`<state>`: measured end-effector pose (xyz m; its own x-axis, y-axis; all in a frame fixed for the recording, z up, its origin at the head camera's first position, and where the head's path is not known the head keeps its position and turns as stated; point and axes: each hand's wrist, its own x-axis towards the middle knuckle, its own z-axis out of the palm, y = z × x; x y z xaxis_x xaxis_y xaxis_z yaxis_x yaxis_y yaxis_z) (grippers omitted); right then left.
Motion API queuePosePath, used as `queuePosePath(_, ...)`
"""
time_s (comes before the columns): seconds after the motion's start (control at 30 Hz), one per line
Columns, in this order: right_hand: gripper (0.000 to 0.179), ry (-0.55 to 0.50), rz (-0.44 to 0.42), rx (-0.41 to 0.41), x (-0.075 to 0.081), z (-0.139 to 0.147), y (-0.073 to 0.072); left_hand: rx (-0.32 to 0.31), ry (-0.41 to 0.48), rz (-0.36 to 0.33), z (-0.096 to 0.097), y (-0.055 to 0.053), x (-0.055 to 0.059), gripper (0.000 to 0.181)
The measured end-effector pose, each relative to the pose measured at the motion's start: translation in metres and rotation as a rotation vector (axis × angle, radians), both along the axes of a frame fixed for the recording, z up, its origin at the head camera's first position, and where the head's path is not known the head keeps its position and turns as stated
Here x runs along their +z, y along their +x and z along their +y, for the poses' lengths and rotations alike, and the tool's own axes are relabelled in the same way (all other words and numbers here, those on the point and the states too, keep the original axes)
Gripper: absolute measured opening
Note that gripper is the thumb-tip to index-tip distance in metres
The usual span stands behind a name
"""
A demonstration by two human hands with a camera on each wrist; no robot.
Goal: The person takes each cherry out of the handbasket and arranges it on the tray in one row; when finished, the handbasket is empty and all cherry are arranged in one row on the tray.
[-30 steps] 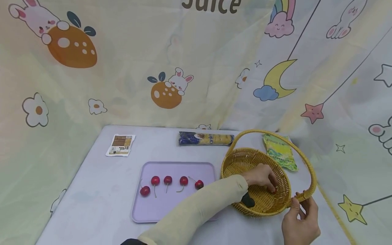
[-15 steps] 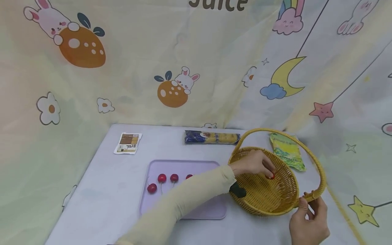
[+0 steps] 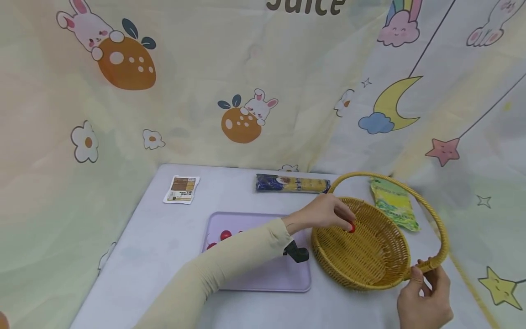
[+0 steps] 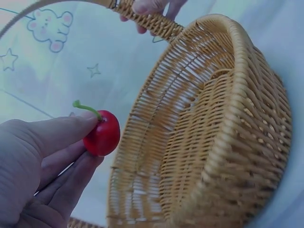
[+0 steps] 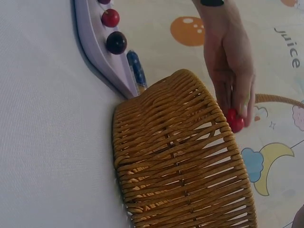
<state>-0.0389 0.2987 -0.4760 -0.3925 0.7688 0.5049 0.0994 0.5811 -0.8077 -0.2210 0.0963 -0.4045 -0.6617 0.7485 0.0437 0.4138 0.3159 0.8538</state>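
My left hand [image 3: 328, 212], in a beige sleeve, pinches a red cherry [image 4: 104, 135] between thumb and fingertips. The cherry's short green stem sticks out above the thumb. Hand and cherry are raised over the left rim of a round wicker basket [image 3: 365, 267], with the cherry toward its inside. With thumb and fingers, my right hand [image 3: 425, 297] grips the base of the basket's arched handle [image 3: 443, 240] at the near right. A lilac tray [image 3: 283, 278] lies left of the basket. Cherries [image 3: 225, 235] rest on it, partly hidden behind the left sleeve.
At the back of the white table lie a blue and yellow long packet [image 3: 293, 183] and a green and yellow bag [image 3: 394, 205], the bag behind the basket. A small white and brown sachet [image 3: 181, 189] is at the back left. A printed cloth hangs behind.
My left hand has come up from inside the basket and moved left to its rim, the cherry now visible in its fingers. My right hand keeps its grip on the handle base.
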Motion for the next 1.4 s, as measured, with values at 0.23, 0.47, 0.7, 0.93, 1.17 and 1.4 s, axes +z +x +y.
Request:
queuePosePath(0.23, 0.037, -0.004, -0.058, -0.013, 0.001, 0.001, -0.002, 0.025, 0.083, -0.015, -0.038, -0.004, -0.004, 0.025)
queuePosePath(0.47, 0.039, -0.005, -0.045, -0.028, 0.000, 0.001, -0.001, 0.107, 0.108, -0.065, -0.075, -0.005, -0.020, 0.025)
queuePosePath(0.7, 0.038, -0.001, -0.056, -0.023, 0.002, 0.001, -0.002, 0.168, 0.076, -0.077, -0.093, -0.005, -0.041, 0.029)
queuePosePath(0.93, 0.037, -0.013, -0.059, -0.024, -0.001, 0.002, -0.003, 0.180, -0.035, -0.042, -0.094, -0.006, -0.064, 0.030)
queuePosePath(1.17, 0.036, -0.007, -0.055, -0.015, -0.002, 0.001, -0.002, 0.139, -0.126, 0.049, -0.097, -0.007, -0.080, 0.026)
queuePosePath(1.4, 0.037, -0.002, -0.061, -0.002, -0.002, -0.001, -0.004, 0.124, -0.126, 0.088, -0.098, -0.008, -0.086, 0.024)
